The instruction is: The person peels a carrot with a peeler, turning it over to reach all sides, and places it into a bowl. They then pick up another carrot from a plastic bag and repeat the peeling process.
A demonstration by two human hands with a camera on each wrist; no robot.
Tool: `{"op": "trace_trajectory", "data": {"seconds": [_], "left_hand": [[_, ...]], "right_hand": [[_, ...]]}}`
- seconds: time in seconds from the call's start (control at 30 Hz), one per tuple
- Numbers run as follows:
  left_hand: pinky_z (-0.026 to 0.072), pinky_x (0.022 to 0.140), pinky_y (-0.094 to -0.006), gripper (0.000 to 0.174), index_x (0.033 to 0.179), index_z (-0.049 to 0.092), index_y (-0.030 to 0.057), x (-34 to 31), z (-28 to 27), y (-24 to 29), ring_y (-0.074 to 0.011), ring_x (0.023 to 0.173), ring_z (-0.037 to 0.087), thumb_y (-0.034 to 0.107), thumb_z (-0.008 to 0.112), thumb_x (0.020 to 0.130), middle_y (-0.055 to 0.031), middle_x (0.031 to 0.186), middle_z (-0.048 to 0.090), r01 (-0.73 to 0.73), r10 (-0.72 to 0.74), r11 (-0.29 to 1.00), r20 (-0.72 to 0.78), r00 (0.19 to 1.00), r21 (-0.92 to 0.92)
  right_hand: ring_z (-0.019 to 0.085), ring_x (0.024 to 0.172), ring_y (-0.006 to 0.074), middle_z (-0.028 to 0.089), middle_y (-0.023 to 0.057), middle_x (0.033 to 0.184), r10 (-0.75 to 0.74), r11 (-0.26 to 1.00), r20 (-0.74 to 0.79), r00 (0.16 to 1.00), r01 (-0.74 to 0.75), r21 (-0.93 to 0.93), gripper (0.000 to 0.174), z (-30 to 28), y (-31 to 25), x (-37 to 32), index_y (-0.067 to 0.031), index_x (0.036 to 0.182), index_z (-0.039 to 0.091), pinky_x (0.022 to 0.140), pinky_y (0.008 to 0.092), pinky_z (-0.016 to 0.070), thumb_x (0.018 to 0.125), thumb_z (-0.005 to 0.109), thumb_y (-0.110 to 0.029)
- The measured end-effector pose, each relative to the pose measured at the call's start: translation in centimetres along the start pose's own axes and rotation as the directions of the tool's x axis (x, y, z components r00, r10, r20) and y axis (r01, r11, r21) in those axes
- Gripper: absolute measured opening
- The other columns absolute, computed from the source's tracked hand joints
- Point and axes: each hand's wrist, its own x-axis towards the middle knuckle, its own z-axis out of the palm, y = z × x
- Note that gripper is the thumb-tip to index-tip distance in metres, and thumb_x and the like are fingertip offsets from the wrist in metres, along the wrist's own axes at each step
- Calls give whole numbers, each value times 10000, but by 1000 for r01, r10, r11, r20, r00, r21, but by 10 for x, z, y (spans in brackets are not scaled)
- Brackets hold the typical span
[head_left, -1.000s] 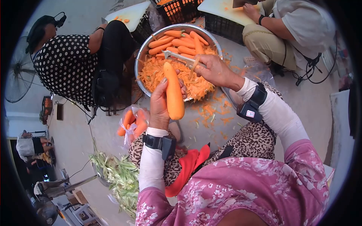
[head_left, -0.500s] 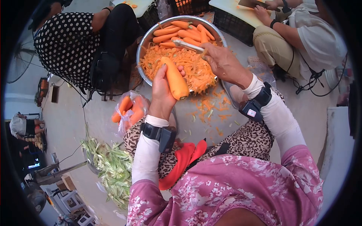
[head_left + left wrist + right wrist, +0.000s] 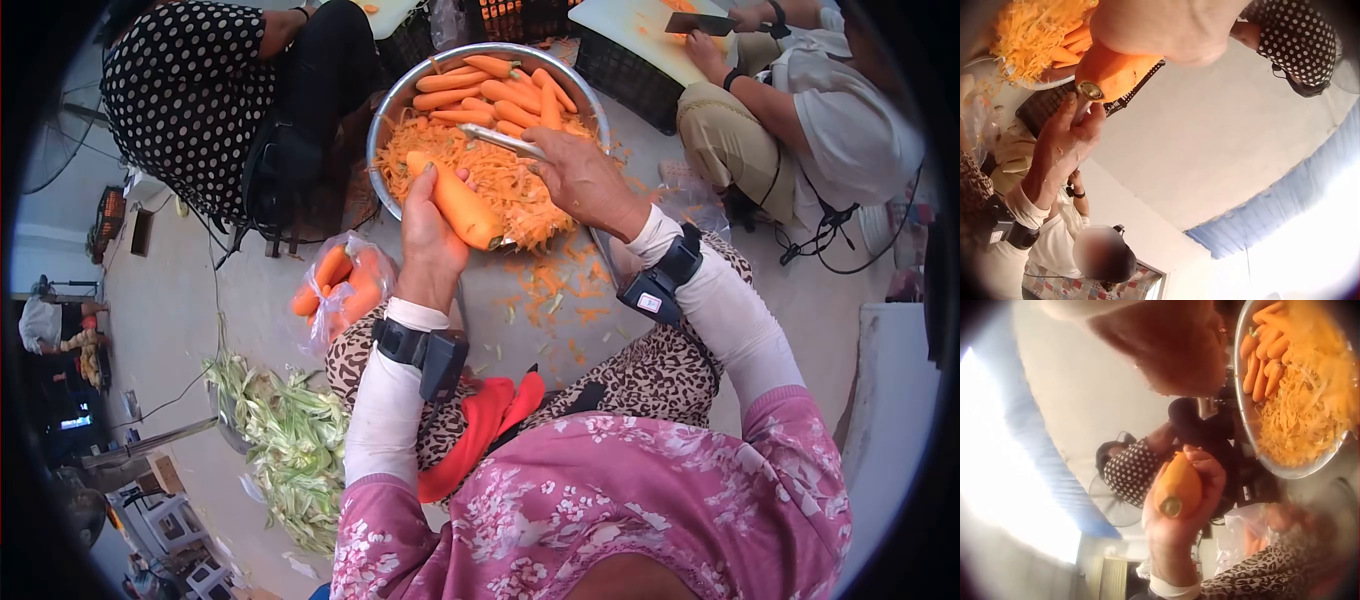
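Observation:
In the head view my left hand (image 3: pixel 432 240) grips a thick carrot (image 3: pixel 462 205), its fingers wrapped around the side and thumb along the top. The carrot slants, with its blunt end toward me at lower right. A smooth orange surface shows on it, and its dark stem end (image 3: pixel 1171 507) faces the right wrist camera. My right hand (image 3: pixel 590 180) holds a metal peeler (image 3: pixel 505 142), which points left over the basin, beyond the carrot. Below both is a steel basin (image 3: pixel 377 150) of orange peelings (image 3: pixel 510 195), with whole carrots (image 3: pixel 510 92) at its far side.
A clear bag of carrots (image 3: pixel 345 290) lies left of my knee. Pale green leaves and husks (image 3: pixel 295 450) are heaped at lower left. Scraps litter the floor (image 3: pixel 550 300). One person in polka dots (image 3: pixel 190 110) sits left; another cuts with a cleaver (image 3: pixel 700 23) at a board (image 3: pixel 640 40).
The carrot has turned from nearly upright to slanting, its near end rising toward the basin. The peeler has swung flatter, pointing left above the peelings. The head view has shifted slightly.

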Motion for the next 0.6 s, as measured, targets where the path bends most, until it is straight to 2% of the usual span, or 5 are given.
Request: {"op": "trace_trajectory", "data": {"seconds": [0.1, 0.17, 0.2, 0.3, 0.6], "left_hand": [[478, 856, -383, 347, 1187, 429, 5, 2, -1, 2, -254, 906, 570, 257, 420, 947, -143, 1038, 566, -5, 5, 1000, 47, 999, 6], [427, 944, -417, 358, 1213, 433, 17, 1, 3, 0, -264, 1002, 555, 255, 416, 946, -132, 1091, 563, -5, 8, 999, 62, 998, -49], [380, 995, -445, 362, 1223, 440, 24, -1, 6, 0, -273, 1073, 530, 253, 415, 943, -124, 1131, 558, -4, 11, 996, 85, 996, -85], [448, 899, -416, 224, 1080, 443, 66, 8, 1, -1, -232, 940, 541, 227, 471, 927, -93, 971, 534, -63, 76, 988, 90, 993, -143], [442, 927, -399, 280, 1139, 437, 72, 0, 7, 5, -195, 998, 535, 140, 533, 885, -72, 1052, 524, -126, 162, 971, 172, 972, -202]], "right_hand": [[599, 612, 261, 609, 130, 754, 61, 887, -175, 983, 27, 461, 207, -6, -17, 6, -1, 977, 538, 538, 369, 467, 836, 596, -142], [597, 594, 141, 605, 64, 762, 245, 292, 585, 773, -635, 716, 317, -16, -31, 2, 10, 1025, 555, 499, 254, 447, 843, 651, -230], [605, 626, 78, 596, 29, 806, 201, 228, 611, 766, -643, 731, 353, -18, -37, 1, -3, 1031, 552, 468, 180, 411, 849, 665, -284], [627, 655, 93, 607, 49, 854, 224, 157, 559, 798, -596, 788, 394, -17, -55, 1, -7, 1052, 544, 438, 175, 395, 835, 686, -304], [678, 733, 132, 613, 84, 992, 196, -43, 567, 800, -571, 820, 485, 3, -60, -1, 2, 1191, 450, 381, 145, 350, 813, 694, -176]]}}
